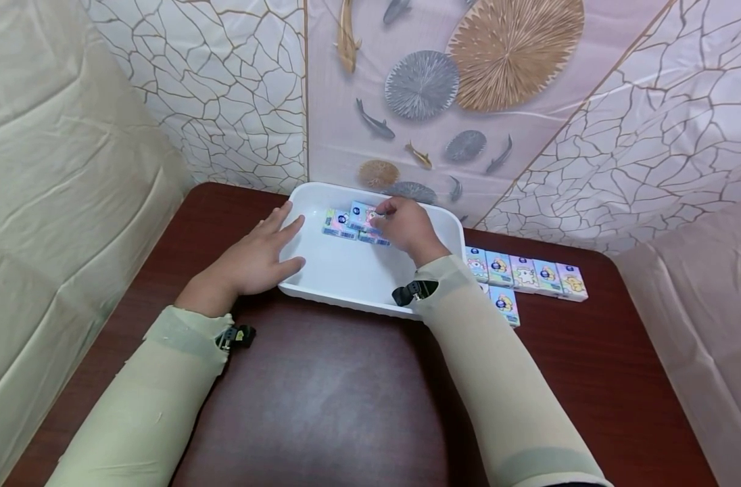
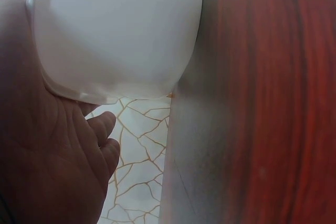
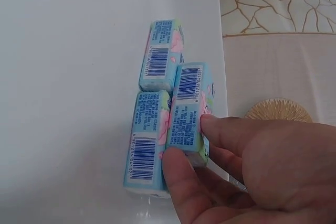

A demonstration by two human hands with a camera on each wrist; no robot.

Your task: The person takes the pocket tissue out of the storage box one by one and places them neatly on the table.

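A white plastic tray (image 1: 334, 270) stands on the table, its left end beside my left hand (image 1: 249, 264). That hand has its fingers spread along the left rim, and the left wrist view shows the palm against the tray's outer side. Inside the tray, my right hand (image 1: 408, 228) pinches a small pastel pocket tissue pack (image 3: 188, 111) between thumb and fingers. The held pack overlaps two similar packs in the head view. In the right wrist view, one pack (image 3: 159, 59) lies end to end with another pack (image 3: 144, 142), and the held one is right beside them.
Right of the tray, a row of similar packs (image 1: 524, 274) lies on the dark red-brown table (image 1: 595, 352), with another pack (image 1: 504, 304) in front of it, partly behind the right sleeve. A patterned curtain (image 1: 236, 88) hangs behind the table's far edge.
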